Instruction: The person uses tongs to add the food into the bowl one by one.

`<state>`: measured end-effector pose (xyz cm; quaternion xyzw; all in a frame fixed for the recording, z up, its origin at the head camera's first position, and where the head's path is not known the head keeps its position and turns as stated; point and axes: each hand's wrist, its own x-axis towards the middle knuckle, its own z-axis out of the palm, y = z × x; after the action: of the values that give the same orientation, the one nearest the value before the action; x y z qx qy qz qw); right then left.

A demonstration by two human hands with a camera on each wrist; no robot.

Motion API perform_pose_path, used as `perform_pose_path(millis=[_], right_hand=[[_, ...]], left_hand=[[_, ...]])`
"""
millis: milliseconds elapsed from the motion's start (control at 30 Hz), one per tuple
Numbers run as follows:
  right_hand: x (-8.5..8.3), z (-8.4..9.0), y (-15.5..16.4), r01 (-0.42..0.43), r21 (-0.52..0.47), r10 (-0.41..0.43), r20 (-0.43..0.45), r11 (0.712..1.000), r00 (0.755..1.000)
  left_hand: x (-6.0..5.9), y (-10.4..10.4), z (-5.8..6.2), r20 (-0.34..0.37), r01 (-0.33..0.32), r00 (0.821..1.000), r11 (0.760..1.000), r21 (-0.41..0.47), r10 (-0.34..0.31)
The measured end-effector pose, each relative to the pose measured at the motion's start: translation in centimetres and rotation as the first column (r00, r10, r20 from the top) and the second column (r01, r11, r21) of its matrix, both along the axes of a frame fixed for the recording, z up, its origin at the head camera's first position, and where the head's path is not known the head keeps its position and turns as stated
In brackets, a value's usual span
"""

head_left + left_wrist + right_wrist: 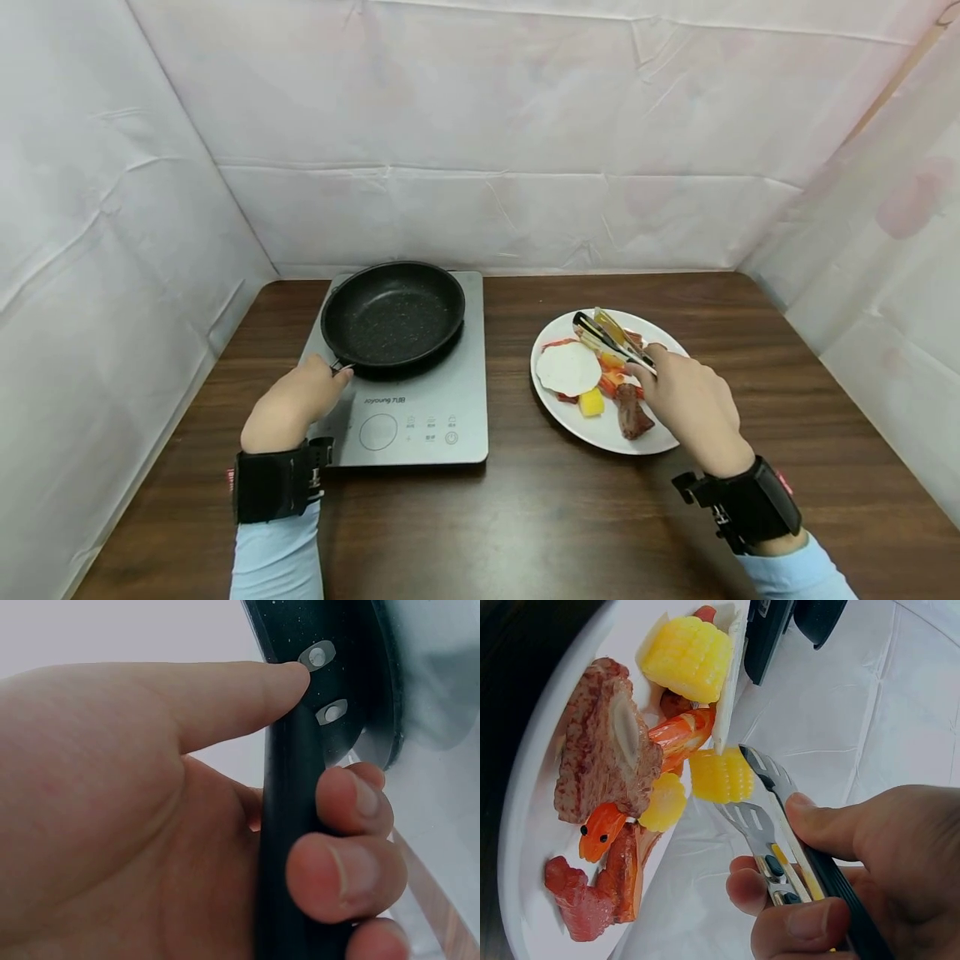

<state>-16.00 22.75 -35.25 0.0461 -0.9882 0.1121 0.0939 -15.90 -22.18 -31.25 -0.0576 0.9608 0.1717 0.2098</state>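
Observation:
In the left wrist view, my left hand (296, 404) grips the black handle (292, 825) of a frying pan (395, 312), thumb lying along its top near two rivets. The pan is over the induction cooker (427, 433) with nothing in it. My right hand (693, 404) holds metal and black tongs (855, 915) above a white plate (600, 432). Close at the tong tips is a yellow corn piece (720, 776); I cannot tell whether they pinch it. Around it lie another corn chunk (690, 660), a shrimp (682, 735), browned meat (592, 750) and a flat white round piece (568, 369).
A dark wooden table (510, 533) carries the cooker at left and the plate at right. White cloth walls (487, 217) enclose the back and both sides. A control dial (378, 431) and touch marks show on the cooker's front.

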Motion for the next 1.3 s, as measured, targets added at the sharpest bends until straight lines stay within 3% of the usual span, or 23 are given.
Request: perform_pose_path(millis=[333,500,733,967,1300], right_hand=[[-0.7,0.4,-0.3,-0.009,-0.03,0.01,0.01,1.0,1.0],[-1.6,1.0,-1.7,-0.05,-0.046,0.048,-0.04,0.998,0.998],[-3.7,2.8,-5.4,-0.123,-0.048,0.115,-0.135,0.991,0.984],[-6.0,4.0,-10.1,-0.197,-0.043,0.191,-0.119,0.979,0.974],[-8.4,4.0,-15.8,-0.262,-0.024,0.258,-0.102,0.965,0.961]], left_hand=[[-0.2,0.6,0.0,0.004,-0.012,1.0,1.0,0.01,0.012],[-0.2,1.0,-0.2,0.016,-0.024,1.0,1.0,0.006,0.024],[-0.2,1.6,0.1,0.003,-0.041,0.999,0.999,0.027,0.041],[0.1,2.0,-0.1,-0.012,-0.032,0.999,0.999,0.036,0.033],[-0.1,2.9,-0.1,-0.015,-0.038,0.999,0.999,0.02,0.039]])
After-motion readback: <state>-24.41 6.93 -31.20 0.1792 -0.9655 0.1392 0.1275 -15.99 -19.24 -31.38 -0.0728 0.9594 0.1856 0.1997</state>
